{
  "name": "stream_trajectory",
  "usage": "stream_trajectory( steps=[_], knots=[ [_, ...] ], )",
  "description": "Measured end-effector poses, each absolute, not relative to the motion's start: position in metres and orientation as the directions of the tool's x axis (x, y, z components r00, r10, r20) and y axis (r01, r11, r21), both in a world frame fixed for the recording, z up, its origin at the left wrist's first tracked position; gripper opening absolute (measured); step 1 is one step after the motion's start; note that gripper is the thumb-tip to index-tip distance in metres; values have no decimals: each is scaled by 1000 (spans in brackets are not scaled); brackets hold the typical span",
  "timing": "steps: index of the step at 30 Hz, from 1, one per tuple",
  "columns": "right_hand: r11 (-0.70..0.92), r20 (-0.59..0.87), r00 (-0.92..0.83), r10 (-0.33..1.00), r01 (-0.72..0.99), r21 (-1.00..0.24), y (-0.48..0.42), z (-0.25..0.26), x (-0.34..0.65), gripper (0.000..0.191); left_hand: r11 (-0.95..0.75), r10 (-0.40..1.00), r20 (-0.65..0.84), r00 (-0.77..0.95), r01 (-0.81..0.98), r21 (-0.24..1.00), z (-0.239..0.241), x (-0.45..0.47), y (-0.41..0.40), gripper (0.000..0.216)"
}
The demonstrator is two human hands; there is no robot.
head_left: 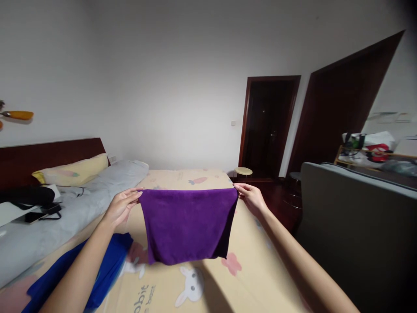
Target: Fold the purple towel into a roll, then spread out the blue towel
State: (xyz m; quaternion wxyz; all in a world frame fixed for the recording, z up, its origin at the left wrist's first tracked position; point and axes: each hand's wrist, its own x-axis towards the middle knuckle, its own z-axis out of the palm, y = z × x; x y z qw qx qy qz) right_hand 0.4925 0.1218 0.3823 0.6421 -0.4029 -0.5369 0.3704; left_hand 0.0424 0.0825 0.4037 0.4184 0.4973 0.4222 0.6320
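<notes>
A purple cloth (190,226) hangs stretched between both hands above the bed. My left hand (122,205) pinches its upper left corner, fingers closed. At the upper right corner, my right hand (251,198) grips the cloth between thumb and fingers. The top edge runs nearly straight, and the lower part hangs free with its right side falling in a darker fold. Under my left forearm lies a crumpled blue cloth (110,261) on the bed, partly hidden by the arm.
The bed's cream sheet (192,289) has rabbit prints. Along the left are a grey blanket (97,191), a yellow pillow (76,170) and black devices with cords. A round stool (243,171) stands beyond the bed. A grey panel (352,234) rises at the right.
</notes>
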Motion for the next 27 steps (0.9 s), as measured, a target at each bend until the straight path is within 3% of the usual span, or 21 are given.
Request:
stream_trajectory(
  steps=[10, 19, 27],
  knots=[
    [390, 373, 151, 916, -102, -915, 127, 386, 499, 46, -294, 946, 289, -143, -13, 956, 412, 52, 89, 48],
    [433, 437, 121, 891, 62, -899, 123, 390, 495, 52, -287, 945, 288, -154, 27, 957, 414, 47, 93, 48],
    [469, 516, 160, 842, 257, -845, 124, 391, 493, 42, -321, 900, 375, -224, 243, 915, 417, 41, 93, 37]
  ],
)
